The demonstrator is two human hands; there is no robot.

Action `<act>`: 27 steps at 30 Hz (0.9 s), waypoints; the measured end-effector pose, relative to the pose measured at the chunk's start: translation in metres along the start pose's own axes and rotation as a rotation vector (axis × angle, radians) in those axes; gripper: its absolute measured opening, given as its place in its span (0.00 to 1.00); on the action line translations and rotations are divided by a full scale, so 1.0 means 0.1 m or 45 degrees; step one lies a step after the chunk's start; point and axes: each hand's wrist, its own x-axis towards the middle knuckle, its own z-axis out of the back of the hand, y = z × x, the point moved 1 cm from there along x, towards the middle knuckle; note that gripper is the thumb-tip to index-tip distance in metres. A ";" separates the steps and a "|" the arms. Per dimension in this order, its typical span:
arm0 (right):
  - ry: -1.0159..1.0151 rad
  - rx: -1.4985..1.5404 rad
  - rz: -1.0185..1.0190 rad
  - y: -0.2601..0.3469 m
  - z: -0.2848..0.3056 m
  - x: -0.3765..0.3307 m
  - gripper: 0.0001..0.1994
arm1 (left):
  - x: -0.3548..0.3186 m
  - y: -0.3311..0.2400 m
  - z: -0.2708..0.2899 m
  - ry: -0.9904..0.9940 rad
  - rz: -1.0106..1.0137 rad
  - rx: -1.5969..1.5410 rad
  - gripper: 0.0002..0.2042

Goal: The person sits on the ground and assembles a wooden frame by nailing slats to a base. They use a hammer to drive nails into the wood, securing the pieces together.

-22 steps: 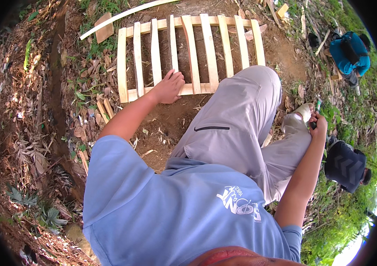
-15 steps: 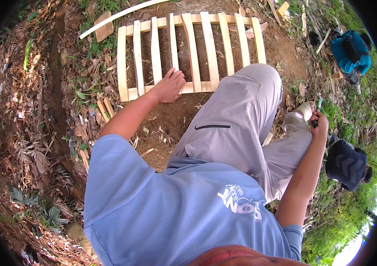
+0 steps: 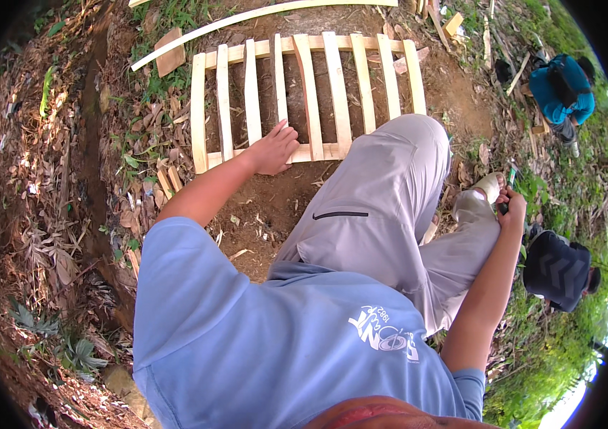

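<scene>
Your left hand [image 3: 273,149] lies flat, fingers spread and gripping nothing, on the near crosspiece of a wooden slat frame [image 3: 309,93] that rests on the bare dirt in front of your knees. The frame has eight upright slats, side by side with gaps between them, joined by two crosspieces, one at the far end and one at the near end under your palm. Your right hand [image 3: 512,205] is out to your right, beside your sandalled foot [image 3: 488,187], closed around a small slim tool with a green tip [image 3: 510,180]; what kind of tool it is cannot be told. Your bent leg in grey trousers [image 3: 382,207] lies between the two hands and covers the near right corner of the frame. Beyond the frame one long thin strip of wood [image 3: 261,16] lies curved across the ground, and one short block of wood [image 3: 169,51] sits near its left end. A few short wood offcuts [image 3: 166,180] lie just left of the frame's near corner among dry leaves. Two other people are off to your right: one in a blue top [image 3: 560,93] farther away, one in a dark top [image 3: 555,270] close to your right arm.
</scene>
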 end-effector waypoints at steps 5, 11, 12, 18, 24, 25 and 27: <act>0.003 0.007 -0.008 0.02 0.04 0.03 0.02 | 0.01 0.00 -0.01 -0.020 -0.012 -0.008 0.27; 0.011 -0.015 -0.038 0.02 0.08 0.05 0.04 | 0.02 0.00 0.02 0.064 -0.011 0.032 0.27; 0.012 -0.027 -0.032 0.03 0.07 0.05 0.04 | 0.02 0.00 0.04 0.087 -0.002 0.025 0.27; 0.067 0.046 -0.054 0.04 0.02 0.04 0.06 | -0.14 -0.01 -0.03 -0.122 0.034 -0.085 0.34; 0.025 0.184 -0.013 0.16 0.37 0.12 0.06 | -0.28 0.07 0.54 -0.701 0.307 -0.298 0.29; 0.064 0.195 0.017 0.17 0.46 0.11 0.07 | -0.38 0.14 0.79 -0.662 0.482 -0.527 0.25; 0.041 0.214 -0.010 0.16 0.35 0.11 0.07 | -0.65 0.38 0.71 -0.979 0.937 -0.791 0.17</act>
